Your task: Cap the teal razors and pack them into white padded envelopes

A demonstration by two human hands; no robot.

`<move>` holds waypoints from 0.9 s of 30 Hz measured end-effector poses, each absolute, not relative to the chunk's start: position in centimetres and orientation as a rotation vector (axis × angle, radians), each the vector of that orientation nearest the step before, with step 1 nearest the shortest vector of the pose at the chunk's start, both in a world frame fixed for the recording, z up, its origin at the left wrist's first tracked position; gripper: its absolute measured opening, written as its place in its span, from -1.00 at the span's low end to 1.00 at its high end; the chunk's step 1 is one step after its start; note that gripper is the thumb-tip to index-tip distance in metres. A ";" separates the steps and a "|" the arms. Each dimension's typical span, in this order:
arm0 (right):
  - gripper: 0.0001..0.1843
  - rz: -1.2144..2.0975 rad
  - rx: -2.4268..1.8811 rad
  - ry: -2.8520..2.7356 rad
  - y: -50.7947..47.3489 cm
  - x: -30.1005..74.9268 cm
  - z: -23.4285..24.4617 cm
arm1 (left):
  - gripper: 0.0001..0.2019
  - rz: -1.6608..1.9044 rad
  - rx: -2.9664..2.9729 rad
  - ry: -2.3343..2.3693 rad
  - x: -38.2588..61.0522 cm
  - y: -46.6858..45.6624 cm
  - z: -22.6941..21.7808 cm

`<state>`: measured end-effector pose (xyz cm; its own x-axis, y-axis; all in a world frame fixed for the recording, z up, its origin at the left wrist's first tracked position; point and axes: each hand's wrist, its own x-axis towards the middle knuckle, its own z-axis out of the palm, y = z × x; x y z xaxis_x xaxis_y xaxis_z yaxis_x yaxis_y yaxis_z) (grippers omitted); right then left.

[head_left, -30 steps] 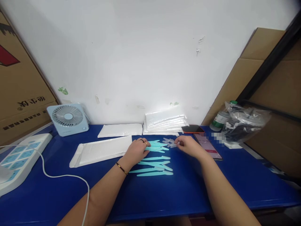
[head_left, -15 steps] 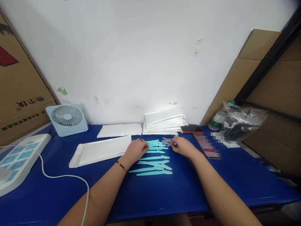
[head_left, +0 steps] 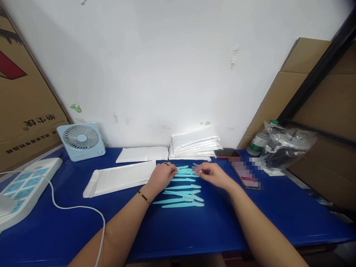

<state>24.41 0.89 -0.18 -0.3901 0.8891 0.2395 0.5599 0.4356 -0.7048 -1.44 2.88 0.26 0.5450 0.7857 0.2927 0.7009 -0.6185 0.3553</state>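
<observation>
Several turquoise eyebrow razors (head_left: 183,193) lie in a loose column on the blue table, most of them roughly crosswise to me. My left hand (head_left: 164,176) is closed in a pinch at the handle end of one razor in the far group (head_left: 187,171). Across from it, my right hand (head_left: 213,174) has thumb and forefinger pinched at the blade end of that razor. A small clear piece, seemingly a blade cap, is between those fingertips, mostly hidden. Behind them are more clear caps (head_left: 195,165), partly covered by the right hand.
White padded mailers lie flat at left (head_left: 119,178) and behind (head_left: 141,154), with a stack (head_left: 194,144) against the wall. Phones (head_left: 246,174) are at right, near a bottle (head_left: 257,144) and a plastic bag (head_left: 289,146). A fan (head_left: 81,141), power strip (head_left: 30,185) and white cable (head_left: 78,207) occupy the left.
My right hand has shifted left from the clear caps to the razor's blade end. My left hand stays almost in place, and the view has tilted very slightly.
</observation>
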 end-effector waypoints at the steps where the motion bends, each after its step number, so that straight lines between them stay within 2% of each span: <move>1: -0.81 0.715 -1.213 -2.088 0.9 24.2 -0.2 | -0.79 0.635 2.584 1.254 -1.4 2.8 0.3; 10: -0.83 0.827 -1.180 -2.253 -0.1 23.5 1.0 | -0.76 0.422 2.703 1.022 -1.0 1.1 0.8; 17: -0.81 0.381 -1.445 -2.160 1.6 26.8 -0.1 | -0.84 0.373 2.664 1.283 -1.2 2.1 -0.3; 21: -0.79 0.321 -1.432 -2.316 2.3 26.5 -1.0 | -0.88 0.340 2.604 1.337 -0.9 2.6 -0.8; 27: -0.92 0.269 -1.491 -2.312 2.2 25.9 -1.1 | -0.87 0.342 2.566 1.377 -0.7 2.4 -0.8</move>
